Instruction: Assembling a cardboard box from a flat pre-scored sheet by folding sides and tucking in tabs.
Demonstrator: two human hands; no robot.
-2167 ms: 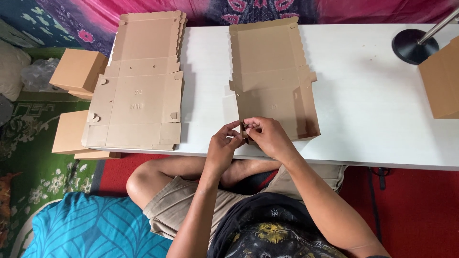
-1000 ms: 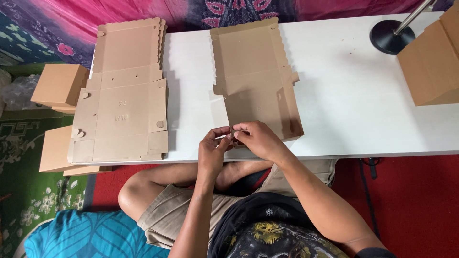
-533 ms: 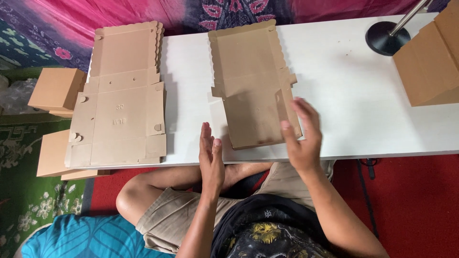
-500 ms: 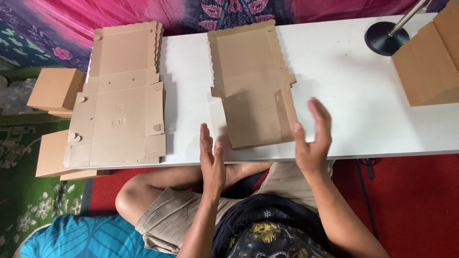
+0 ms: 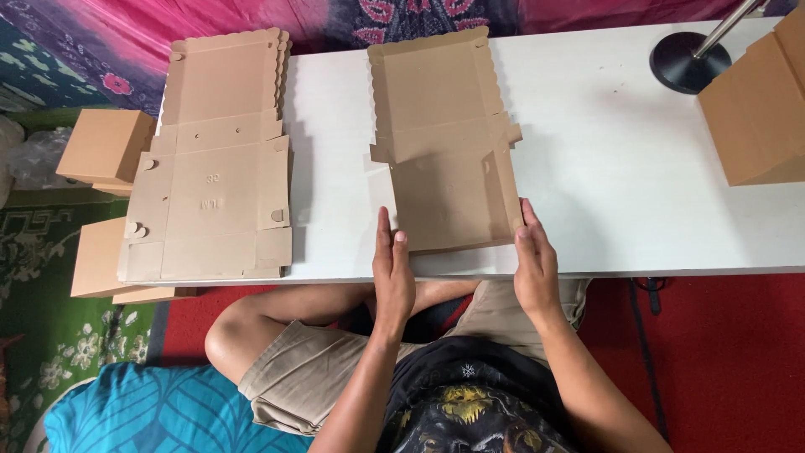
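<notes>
A flat brown cardboard box blank (image 5: pixel 444 143) lies on the white table (image 5: pixel 604 176) in front of me, its side flaps partly folded up. My left hand (image 5: pixel 391 273) stands edge-on with straight fingers against the blank's near left side. My right hand (image 5: pixel 535 264) does the same at the near right corner, fingertips touching the raised right flap. Neither hand grips anything.
A stack of unfolded box blanks (image 5: pixel 214 159) lies at the table's left end. Two closed cardboard boxes (image 5: pixel 105 147) sit on the floor at the left. An assembled box (image 5: pixel 755 105) and a black lamp base (image 5: pixel 683 59) stand at the right.
My hands left a small pinch at the blank's near edge, spread apart, and now flank the blank's near sides. The view shifted slightly.
</notes>
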